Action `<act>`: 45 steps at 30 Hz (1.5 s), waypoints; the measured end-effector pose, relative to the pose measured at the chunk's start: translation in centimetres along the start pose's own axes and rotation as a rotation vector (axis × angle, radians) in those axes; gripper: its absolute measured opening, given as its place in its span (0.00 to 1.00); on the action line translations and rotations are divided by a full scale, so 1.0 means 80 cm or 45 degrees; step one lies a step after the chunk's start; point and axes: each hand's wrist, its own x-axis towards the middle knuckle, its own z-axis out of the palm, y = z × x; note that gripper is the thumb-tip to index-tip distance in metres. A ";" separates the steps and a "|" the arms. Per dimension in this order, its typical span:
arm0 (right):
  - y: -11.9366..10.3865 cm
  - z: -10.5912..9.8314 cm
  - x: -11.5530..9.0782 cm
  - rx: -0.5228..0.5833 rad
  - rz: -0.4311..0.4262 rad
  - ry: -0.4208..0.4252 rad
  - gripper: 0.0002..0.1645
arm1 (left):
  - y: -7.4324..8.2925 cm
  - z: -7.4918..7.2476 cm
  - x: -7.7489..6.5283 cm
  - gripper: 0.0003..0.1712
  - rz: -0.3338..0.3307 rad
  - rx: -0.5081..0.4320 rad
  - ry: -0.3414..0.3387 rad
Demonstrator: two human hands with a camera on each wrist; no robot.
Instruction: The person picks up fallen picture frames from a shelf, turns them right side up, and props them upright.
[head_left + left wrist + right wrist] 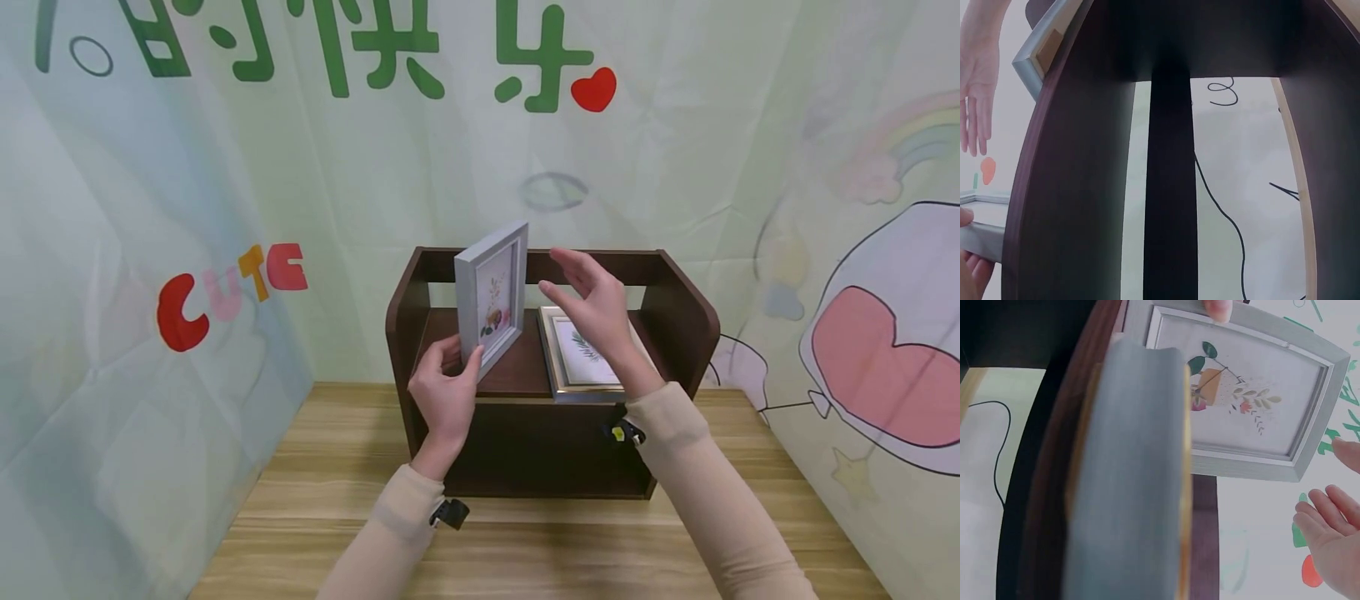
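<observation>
Four bright letters [258, 279] are spelling CUTE at the far left, on the printed cloth [360, 183] hanging about this wooden bench [315, 467]. Next along, the person's left hand [447, 387] is gripping a grey picture frame [491, 292] low at its near end, the thumb lying along the front and the fingers going round the outer side. The frame is standing on end, its long axis close to upright and its floral print [1241, 406] facing rightward. It is rising above the left part of a dark brown shelf unit [684, 321]; from here I cannot tell whether its bottom edge is touching the board. Everything is turning on that placing: the frame is sitting between the two hands, up and to the right of the left one, which is plainly the nearer. Farther right, a gold-edged frame [577, 350] with a leaf print is lying flat on the upper board. Over it the right hand [592, 304] is hovering with nothing in its grasp, thumb and fingers parted and pointing left toward the grey frame, a gap remaining between. Beyond, a pink heart [892, 367] is decorating the right-hand cloth.
</observation>
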 end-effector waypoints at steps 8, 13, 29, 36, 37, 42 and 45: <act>-0.010 0.001 0.010 0.004 -0.022 -0.052 0.29 | 0.000 0.006 -0.004 0.16 0.059 0.049 0.046; -0.017 0.004 0.018 0.007 -0.047 -0.091 0.29 | 0.003 0.010 -0.006 0.15 0.080 0.066 0.064; -0.002 0.034 0.047 0.027 -0.218 -0.234 0.31 | 0.003 0.014 -0.008 0.16 0.096 0.082 0.085; 0.002 0.039 0.046 -0.027 -0.204 -0.286 0.33 | 0.005 0.014 -0.009 0.16 0.095 0.060 0.056; 0.002 0.039 0.046 -0.027 -0.201 -0.288 0.33 | 0.004 0.014 -0.009 0.16 0.096 0.063 0.047; -0.013 0.036 0.040 -0.003 -0.210 -0.305 0.32 | 0.006 0.013 -0.013 0.18 0.109 0.054 -0.004; -0.028 0.032 0.035 0.008 -0.221 -0.309 0.31 | 0.007 0.012 -0.017 0.18 0.120 0.017 -0.042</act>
